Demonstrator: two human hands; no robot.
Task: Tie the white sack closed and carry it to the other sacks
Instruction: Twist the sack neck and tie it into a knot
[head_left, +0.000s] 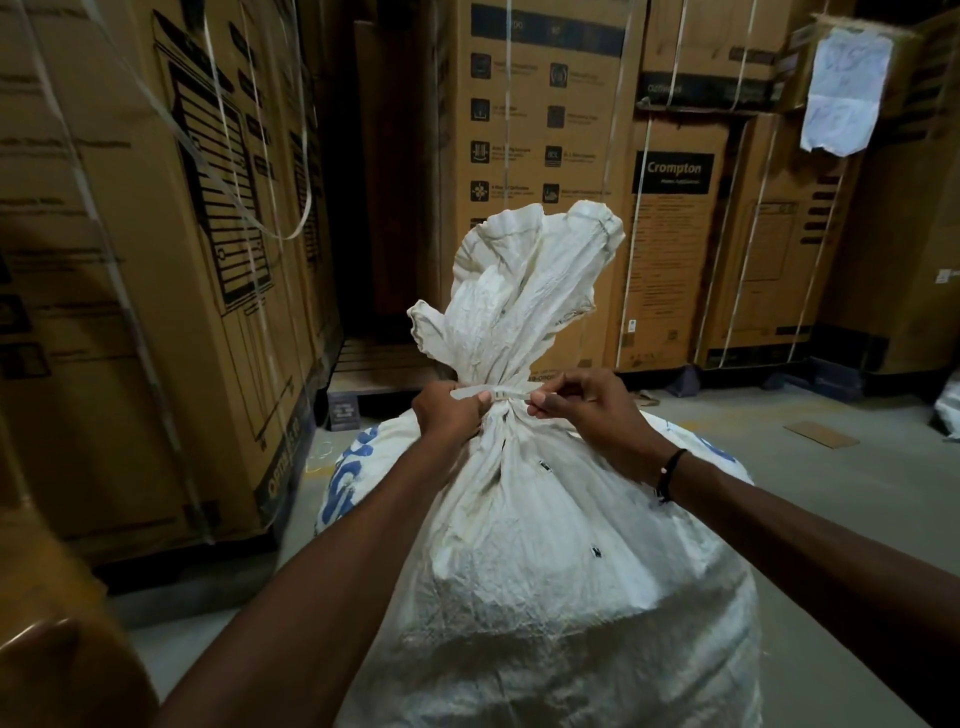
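Observation:
A large, full white woven sack (545, 571) with blue print stands upright on the floor in front of me. Its top is gathered into a neck, and the loose mouth (524, 280) flares above it. A flat white strap (496, 392) runs around the neck. My left hand (449, 410) pinches the strap's left end against the sack. My right hand (587, 408) pinches the right end between thumb and fingers. Both hands press close to the neck, one on each side.
Tall strapped cardboard boxes (156, 260) stand along the left and more boxes (670, 234) line the back. A wooden pallet (379, 369) sits low behind the sack. Grey floor (831, 493) stretches to the right, with another white sack's edge (950, 410) at the far right.

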